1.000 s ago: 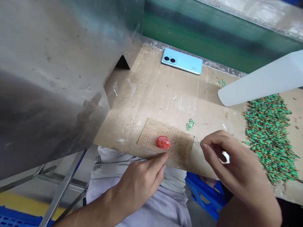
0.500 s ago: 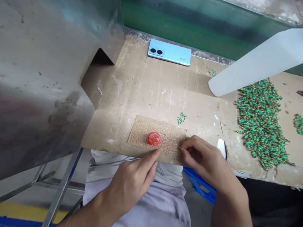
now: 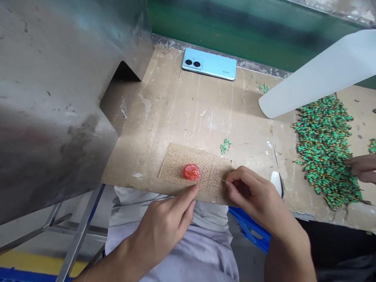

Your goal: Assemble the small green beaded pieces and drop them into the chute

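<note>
A tan textured sheet (image 3: 176, 162) lies at the table's front edge, with a shiny red oval piece (image 3: 192, 172) on it. My left hand (image 3: 170, 219) is just below the red piece, its index fingertip touching the sheet's front edge, fingers extended and nothing seen in them. At the sheet's right end, my right hand (image 3: 252, 190) pinches a tiny green piece (image 3: 224, 181) between thumb and index finger. A small cluster of green pieces (image 3: 225, 146) lies just behind the sheet.
A large heap of green pieces (image 3: 323, 149) covers the table (image 3: 141, 137) at right, where another person's hand (image 3: 364, 168) touches it. A white tube (image 3: 311, 78) slants over the table. A light blue phone (image 3: 214, 66) lies at the back; a metal housing (image 3: 58, 98) stands left.
Another person's hand has come in from the right edge onto the green heap. My two hands have stayed almost in place, and my right hand keeps its pinch on the tiny piece.
</note>
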Demonstrator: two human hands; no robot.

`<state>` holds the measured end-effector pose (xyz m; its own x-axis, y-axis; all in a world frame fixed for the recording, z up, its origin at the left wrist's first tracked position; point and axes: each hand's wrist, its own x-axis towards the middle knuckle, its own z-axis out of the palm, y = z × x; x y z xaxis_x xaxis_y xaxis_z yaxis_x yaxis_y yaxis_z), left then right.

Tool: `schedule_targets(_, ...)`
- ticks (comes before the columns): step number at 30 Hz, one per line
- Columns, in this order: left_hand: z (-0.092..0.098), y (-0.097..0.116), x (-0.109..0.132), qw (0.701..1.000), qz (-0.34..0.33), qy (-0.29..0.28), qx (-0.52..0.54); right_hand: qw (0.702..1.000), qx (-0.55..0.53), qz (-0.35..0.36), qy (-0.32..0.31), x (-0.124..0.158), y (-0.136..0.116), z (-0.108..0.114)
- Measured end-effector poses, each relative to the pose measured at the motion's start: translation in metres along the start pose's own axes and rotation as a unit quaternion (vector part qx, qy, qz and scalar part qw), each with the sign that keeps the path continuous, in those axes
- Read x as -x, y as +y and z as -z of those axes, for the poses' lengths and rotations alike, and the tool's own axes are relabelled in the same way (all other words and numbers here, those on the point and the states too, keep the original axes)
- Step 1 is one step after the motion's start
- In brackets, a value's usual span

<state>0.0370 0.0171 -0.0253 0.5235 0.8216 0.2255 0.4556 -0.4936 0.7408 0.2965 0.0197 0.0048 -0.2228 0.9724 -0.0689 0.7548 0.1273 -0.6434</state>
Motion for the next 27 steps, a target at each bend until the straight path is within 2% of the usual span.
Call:
schedule_targets(6, -0.001, -0.001, -0.001, 1.000, -0.002, 0.007, 0.004, 1.000, 0.026, 0.008, 0.004, -0.001, 0.000, -0.001)
schedule_targets(21, -0.001, -0.001, 0.000, 1.000, 0.009, -0.001, 0.024, 1.000, -0.008, 0.001, 0.003, -0.003, -0.002, 0.003)
schedule_targets(24, 0.003, 0.003, 0.000, 0.996, 0.044, -0.006, 0.083, 0.998, -0.055, -0.007, 0.034, 0.003, 0.000, 0.007)
schedule_targets(27, 0.013, 0.013, 0.000, 0.964, 0.151, -0.032, 0.215, 0.990, -0.108, -0.010, 0.095, 0.010, 0.000, 0.005)
